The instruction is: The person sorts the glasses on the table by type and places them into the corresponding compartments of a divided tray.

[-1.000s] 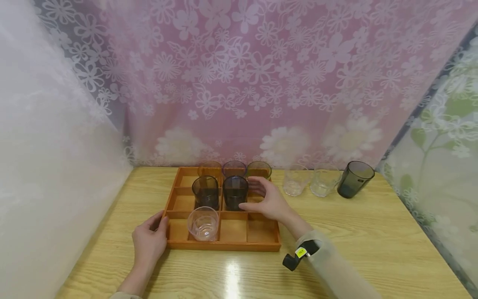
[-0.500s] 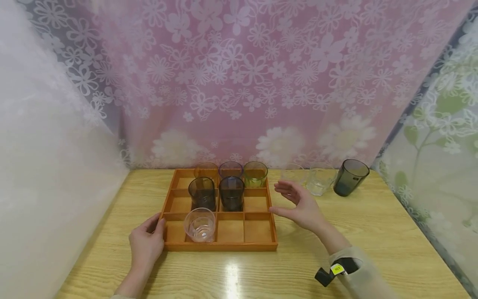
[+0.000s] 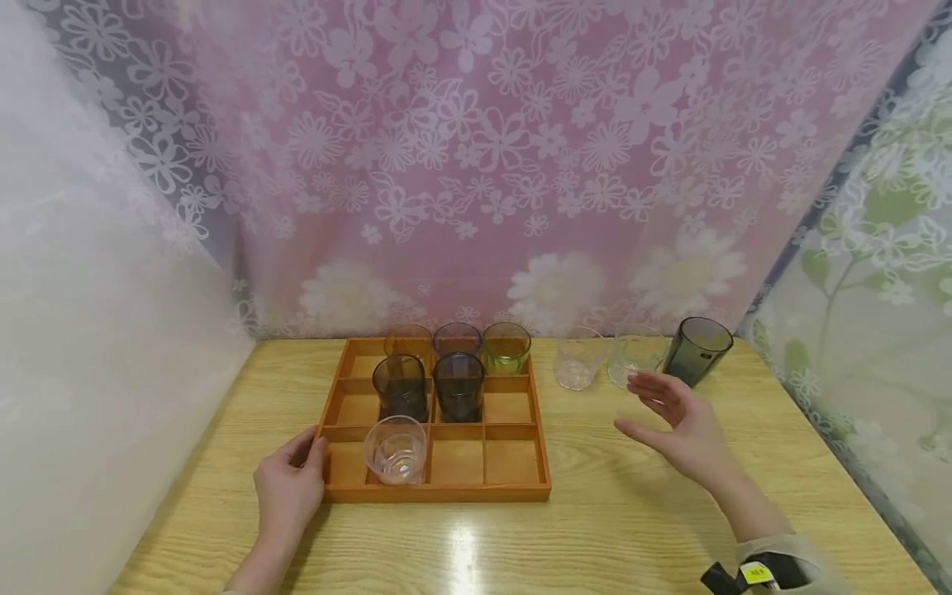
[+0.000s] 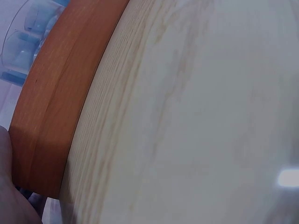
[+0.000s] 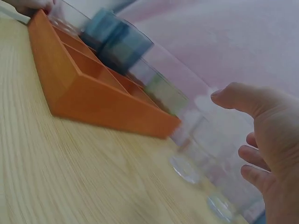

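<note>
My left hand (image 3: 288, 478) grips the front left corner of a wooden divided tray (image 3: 439, 493). The left wrist view shows its thumb against the tray wall (image 4: 51, 93). In the tray's back row stand an amber glass (image 3: 408, 340), a purplish glass (image 3: 457, 339) and a green glass (image 3: 507, 351). Two dark glasses, one left (image 3: 400, 390) and one right (image 3: 459, 388), are in the middle row. A clear glass (image 3: 397, 450) sits tilted in the front row. My right hand (image 3: 687, 430) holds nothing, fingers spread from thumb, in front of a clear tumbler (image 3: 635, 351) and a tall dark glass (image 3: 699, 347).
Another clear tumbler (image 3: 578, 359) stands between the tray and the right-hand glasses. A light wood table (image 3: 595, 529) bears everything. A pink flowered curtain (image 3: 446, 207) closes the back, and pale sheets hang on both sides.
My right hand has let go of the right-hand dark glass in the middle row and moved right, toward the glasses outside the tray. My left hand stays on the tray.
</note>
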The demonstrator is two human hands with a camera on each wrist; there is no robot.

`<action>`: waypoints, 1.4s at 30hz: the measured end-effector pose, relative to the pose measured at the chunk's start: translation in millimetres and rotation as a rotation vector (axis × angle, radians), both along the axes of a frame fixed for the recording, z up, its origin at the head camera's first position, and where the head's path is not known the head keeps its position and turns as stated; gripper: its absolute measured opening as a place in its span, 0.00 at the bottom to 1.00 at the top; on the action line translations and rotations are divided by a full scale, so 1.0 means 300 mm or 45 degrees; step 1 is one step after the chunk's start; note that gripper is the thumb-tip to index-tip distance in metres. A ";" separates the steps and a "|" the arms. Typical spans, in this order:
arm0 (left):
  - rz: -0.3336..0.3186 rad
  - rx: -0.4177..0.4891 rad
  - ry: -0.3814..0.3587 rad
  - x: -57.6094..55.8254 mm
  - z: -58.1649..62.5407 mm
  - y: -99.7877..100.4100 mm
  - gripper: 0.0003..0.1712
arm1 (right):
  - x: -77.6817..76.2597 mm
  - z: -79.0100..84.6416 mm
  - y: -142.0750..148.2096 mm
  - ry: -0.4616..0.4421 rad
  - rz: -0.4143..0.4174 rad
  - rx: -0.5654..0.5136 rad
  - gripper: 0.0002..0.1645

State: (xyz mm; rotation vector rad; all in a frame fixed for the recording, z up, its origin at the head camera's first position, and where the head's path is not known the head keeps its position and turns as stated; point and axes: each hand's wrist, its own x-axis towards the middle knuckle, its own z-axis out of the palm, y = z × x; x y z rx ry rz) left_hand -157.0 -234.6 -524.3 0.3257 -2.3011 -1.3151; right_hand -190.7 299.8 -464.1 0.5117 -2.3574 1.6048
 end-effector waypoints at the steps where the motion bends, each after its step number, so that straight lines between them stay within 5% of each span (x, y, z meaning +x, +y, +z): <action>1: -0.001 0.001 0.000 0.001 0.000 0.000 0.15 | 0.005 0.002 0.017 0.008 -0.026 0.013 0.42; 19: -0.002 0.011 0.004 0.006 0.003 0.000 0.15 | -0.008 -0.056 0.344 -0.088 -0.453 0.069 0.33; 30: -0.004 -0.015 0.026 -0.001 -0.005 0.000 0.14 | -0.026 -0.065 0.380 -0.156 -0.502 0.056 0.34; 42: -0.012 -0.009 0.017 -0.002 -0.007 -0.005 0.15 | -0.049 -0.073 0.250 -0.087 -0.379 0.103 0.38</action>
